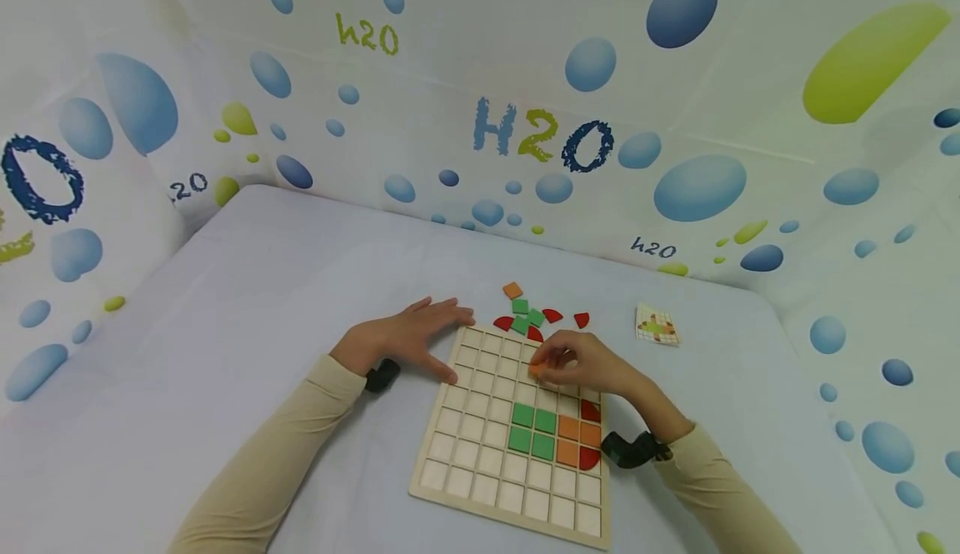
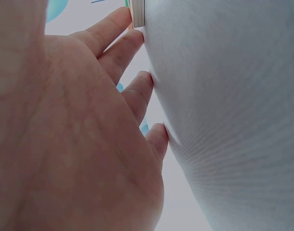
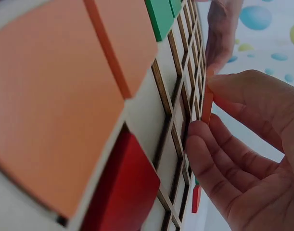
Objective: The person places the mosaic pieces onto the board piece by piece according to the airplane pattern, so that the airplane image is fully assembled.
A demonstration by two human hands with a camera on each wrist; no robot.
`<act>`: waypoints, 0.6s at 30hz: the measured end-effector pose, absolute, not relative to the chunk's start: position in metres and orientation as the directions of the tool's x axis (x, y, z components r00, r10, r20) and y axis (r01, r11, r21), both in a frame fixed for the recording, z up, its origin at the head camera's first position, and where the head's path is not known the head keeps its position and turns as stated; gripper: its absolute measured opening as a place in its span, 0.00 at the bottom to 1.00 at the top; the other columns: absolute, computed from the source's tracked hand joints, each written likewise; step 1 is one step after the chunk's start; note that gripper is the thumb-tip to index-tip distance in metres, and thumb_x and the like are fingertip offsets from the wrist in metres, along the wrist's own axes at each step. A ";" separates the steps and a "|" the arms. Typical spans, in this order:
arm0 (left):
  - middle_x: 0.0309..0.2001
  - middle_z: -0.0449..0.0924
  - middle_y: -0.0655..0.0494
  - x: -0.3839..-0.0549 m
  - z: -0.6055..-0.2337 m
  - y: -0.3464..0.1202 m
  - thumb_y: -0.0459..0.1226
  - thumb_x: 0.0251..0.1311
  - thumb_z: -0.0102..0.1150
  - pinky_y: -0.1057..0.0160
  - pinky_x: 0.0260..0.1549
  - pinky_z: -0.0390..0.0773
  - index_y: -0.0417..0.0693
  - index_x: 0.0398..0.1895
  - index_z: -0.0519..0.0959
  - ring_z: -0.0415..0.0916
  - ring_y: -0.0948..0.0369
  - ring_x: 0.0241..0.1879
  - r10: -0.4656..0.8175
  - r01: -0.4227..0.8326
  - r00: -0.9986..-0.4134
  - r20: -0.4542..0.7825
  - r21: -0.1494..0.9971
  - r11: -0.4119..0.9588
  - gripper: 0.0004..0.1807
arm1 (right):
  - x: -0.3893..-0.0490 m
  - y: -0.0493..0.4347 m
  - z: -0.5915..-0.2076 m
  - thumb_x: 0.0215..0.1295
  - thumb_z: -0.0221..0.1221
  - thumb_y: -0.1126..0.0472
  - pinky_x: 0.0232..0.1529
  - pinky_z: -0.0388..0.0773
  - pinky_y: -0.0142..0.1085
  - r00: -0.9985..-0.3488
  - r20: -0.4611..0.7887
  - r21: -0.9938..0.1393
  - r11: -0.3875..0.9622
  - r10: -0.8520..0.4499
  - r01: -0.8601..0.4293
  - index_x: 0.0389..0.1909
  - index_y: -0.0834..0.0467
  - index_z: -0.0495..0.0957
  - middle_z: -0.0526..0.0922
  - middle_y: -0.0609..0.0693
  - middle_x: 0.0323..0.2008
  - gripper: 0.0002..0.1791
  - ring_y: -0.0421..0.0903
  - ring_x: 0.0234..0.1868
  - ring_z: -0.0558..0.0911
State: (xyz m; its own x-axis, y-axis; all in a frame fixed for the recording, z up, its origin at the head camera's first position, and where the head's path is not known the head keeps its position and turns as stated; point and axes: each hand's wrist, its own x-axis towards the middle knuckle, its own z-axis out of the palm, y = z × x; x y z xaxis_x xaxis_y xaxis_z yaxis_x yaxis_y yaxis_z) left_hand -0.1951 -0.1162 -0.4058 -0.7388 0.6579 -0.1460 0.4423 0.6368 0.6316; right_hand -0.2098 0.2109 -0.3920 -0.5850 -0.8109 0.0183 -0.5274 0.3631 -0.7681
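Observation:
A pale wooden grid board (image 1: 489,461) lies on the table. My left hand (image 1: 408,335), fingers spread, rests at its upper left edge; the left wrist view shows fingertips (image 2: 146,79) on the white cloth and one beside the board's edge (image 2: 138,13). Over the board's upper part, my right hand (image 1: 581,362) pinches a small orange square tile (image 3: 207,107) between thumb and fingers, close over the cells. Lower on the board sit several green squares (image 1: 522,415), three orange squares (image 1: 567,452) and two red rounded pieces (image 1: 590,457) at the right side.
Beyond the board's far edge lie loose pieces: an orange square (image 1: 512,290), green squares (image 1: 520,306) and red quarter-round pieces (image 1: 552,316). To their right lies a small card (image 1: 657,326) with a coloured grid pattern. A printed curtain (image 1: 420,154) stands behind the table.

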 end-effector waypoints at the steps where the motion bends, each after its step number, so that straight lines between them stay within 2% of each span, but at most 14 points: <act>1: 0.74 0.57 0.48 -0.195 -0.406 -0.116 0.54 0.49 0.72 0.44 0.73 0.38 0.46 0.71 0.63 0.42 0.49 0.77 0.658 0.442 -0.739 -0.146 0.633 0.636 0.48 | -0.209 0.210 -0.392 0.61 0.65 0.68 0.41 0.82 0.34 -0.582 0.018 -0.770 0.360 -0.813 -0.527 0.43 0.65 0.81 0.83 0.55 0.39 0.10 0.43 0.36 0.80; 8: 0.75 0.56 0.49 -0.195 -0.403 -0.115 0.54 0.48 0.72 0.44 0.73 0.37 0.46 0.71 0.63 0.41 0.49 0.77 0.654 0.437 -0.740 -0.155 0.628 0.644 0.49 | -0.204 0.205 -0.393 0.63 0.65 0.64 0.38 0.81 0.32 -0.553 -0.020 -0.758 0.373 -0.833 -0.534 0.42 0.61 0.82 0.82 0.51 0.37 0.09 0.39 0.34 0.77; 18: 0.74 0.56 0.48 -0.194 -0.403 -0.115 0.54 0.48 0.73 0.44 0.73 0.37 0.45 0.71 0.63 0.42 0.48 0.76 0.652 0.437 -0.744 -0.148 0.631 0.641 0.48 | -0.201 0.202 -0.398 0.62 0.65 0.65 0.30 0.77 0.29 -0.476 0.020 -0.756 0.299 -0.879 -0.583 0.40 0.60 0.82 0.81 0.52 0.36 0.07 0.45 0.30 0.77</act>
